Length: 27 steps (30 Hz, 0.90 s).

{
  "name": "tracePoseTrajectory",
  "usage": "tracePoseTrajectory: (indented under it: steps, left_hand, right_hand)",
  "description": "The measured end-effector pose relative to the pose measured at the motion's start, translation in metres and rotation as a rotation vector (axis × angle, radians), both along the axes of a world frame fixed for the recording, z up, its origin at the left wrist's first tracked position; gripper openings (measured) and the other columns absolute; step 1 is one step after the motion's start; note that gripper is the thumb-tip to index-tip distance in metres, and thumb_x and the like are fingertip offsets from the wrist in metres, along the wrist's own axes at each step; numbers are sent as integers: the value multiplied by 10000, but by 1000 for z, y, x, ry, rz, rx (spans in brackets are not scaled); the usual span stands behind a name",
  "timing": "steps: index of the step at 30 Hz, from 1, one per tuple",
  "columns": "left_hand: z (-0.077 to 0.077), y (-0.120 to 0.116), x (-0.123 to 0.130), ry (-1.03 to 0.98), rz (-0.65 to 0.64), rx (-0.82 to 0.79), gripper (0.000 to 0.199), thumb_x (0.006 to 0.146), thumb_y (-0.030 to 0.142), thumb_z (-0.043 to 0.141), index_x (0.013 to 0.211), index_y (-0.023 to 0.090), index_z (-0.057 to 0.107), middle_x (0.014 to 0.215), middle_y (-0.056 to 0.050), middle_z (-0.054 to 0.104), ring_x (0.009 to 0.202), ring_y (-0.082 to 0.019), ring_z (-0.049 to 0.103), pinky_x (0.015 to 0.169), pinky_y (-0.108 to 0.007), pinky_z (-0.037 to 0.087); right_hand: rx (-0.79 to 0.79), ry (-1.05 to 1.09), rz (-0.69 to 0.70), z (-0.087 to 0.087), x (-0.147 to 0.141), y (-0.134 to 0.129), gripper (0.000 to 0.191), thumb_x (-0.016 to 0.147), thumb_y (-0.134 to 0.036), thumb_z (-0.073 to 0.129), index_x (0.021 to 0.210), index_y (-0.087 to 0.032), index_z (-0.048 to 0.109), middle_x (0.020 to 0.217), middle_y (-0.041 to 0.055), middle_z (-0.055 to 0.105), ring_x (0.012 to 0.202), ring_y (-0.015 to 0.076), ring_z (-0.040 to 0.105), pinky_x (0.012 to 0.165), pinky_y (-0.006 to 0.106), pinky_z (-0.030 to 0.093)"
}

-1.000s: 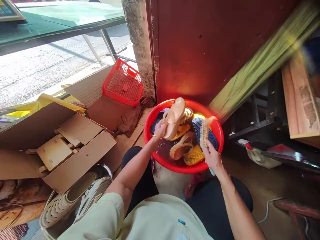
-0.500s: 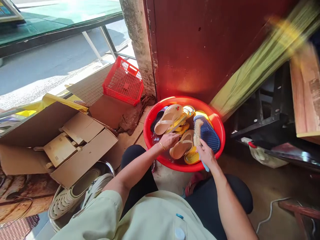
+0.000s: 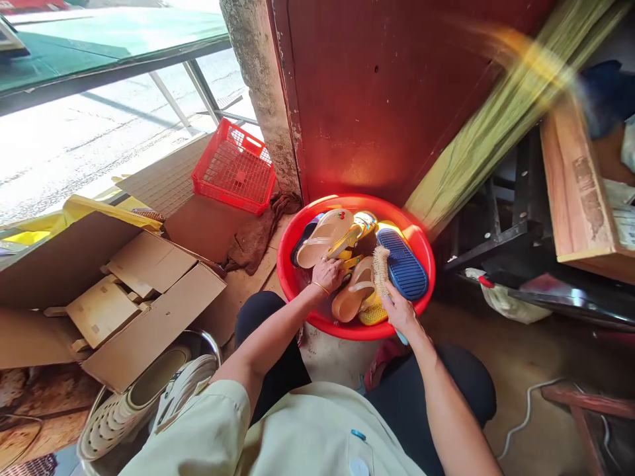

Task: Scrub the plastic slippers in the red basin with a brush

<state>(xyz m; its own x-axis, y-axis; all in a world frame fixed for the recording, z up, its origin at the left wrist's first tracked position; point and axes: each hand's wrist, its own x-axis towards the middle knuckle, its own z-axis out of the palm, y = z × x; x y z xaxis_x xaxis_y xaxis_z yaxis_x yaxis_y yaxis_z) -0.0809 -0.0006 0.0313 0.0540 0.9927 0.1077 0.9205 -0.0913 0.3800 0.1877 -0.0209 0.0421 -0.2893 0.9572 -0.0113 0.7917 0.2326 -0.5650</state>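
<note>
A red basin [image 3: 284,254] between my knees holds several slippers and clogs. My left hand [image 3: 327,274], with a thin bangle at the wrist, is closed on a yellow slipper [image 3: 351,260]; the fingertips are partly hidden. My right hand [image 3: 401,311] grips a scrub brush [image 3: 380,268] by its light blue handle, bristle end up, beside a blue slipper [image 3: 404,268] lying sole up. Close to my left hand are a beige clog [image 3: 325,238] with a cherry decoration and another beige clog [image 3: 353,301] lower down. A printed yellow shoe [image 3: 358,233] leans at the back.
To the left stand a cardboard box [image 3: 153,320] with flattened cartons inside and a metal tub [image 3: 211,344] holding more clogs. Behind are a red plastic crate [image 3: 235,168], a brown rag [image 3: 253,241] and a red door [image 3: 367,132]. A straw broom [image 3: 476,145] slants at right.
The view has shifted slightly, so the surroundings appear moved left. My left hand has turned a little at the yellow slipper. My right hand still holds the brush beside the blue slipper.
</note>
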Motion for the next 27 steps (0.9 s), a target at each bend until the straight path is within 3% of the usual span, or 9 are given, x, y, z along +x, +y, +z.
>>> tracePoseTrajectory:
  steps: [2,5,10,16,22,27]
  left_hand:
    - [2,-3,-6,-115,42,77,272,958,309,525,1157,185,663,1105,-116,715,1040,-247,653,983,-395,473]
    - [5,-9,-11,-298,88,192,311,983,331,489,1211,170,626,1152,-127,696,1064,-244,646,947,-388,501]
    - [15,-17,-7,-487,-7,330,311,1012,360,433,1174,172,621,1054,-118,680,1012,-236,639,908,-394,516]
    - [22,-24,-3,-559,8,350,339,1010,396,453,1231,188,604,1059,-108,672,1000,-233,638,887,-385,519]
    - [27,-26,-3,-611,-7,332,372,1012,425,427,1208,179,625,1110,-123,669,1054,-235,628,940,-392,507]
    - [38,-22,-13,-767,169,303,432,1004,486,410,1207,184,642,1126,-104,700,1057,-232,640,962,-378,501]
  right_hand:
    - [-4,5,-15,3,-1,-1,515,986,-387,439,1467,-220,516,1203,107,731,1016,234,713,805,295,559]
    - [67,-91,-9,8,-11,-9,532,986,-327,433,1512,-254,463,1157,92,745,960,228,719,771,284,559]
    - [198,-371,194,16,-38,-22,544,1005,-321,408,1548,-297,415,1037,108,727,783,208,704,656,258,515]
    - [124,-488,-39,21,-29,-5,554,1024,-294,367,1578,-282,345,907,90,719,716,185,673,606,248,480]
    - [220,-450,124,18,-38,-16,528,1024,-314,413,1551,-337,393,983,90,699,714,182,673,598,246,469]
    - [188,-333,-97,22,-19,-1,540,1019,-286,376,1557,-249,399,957,111,722,755,210,689,657,280,525]
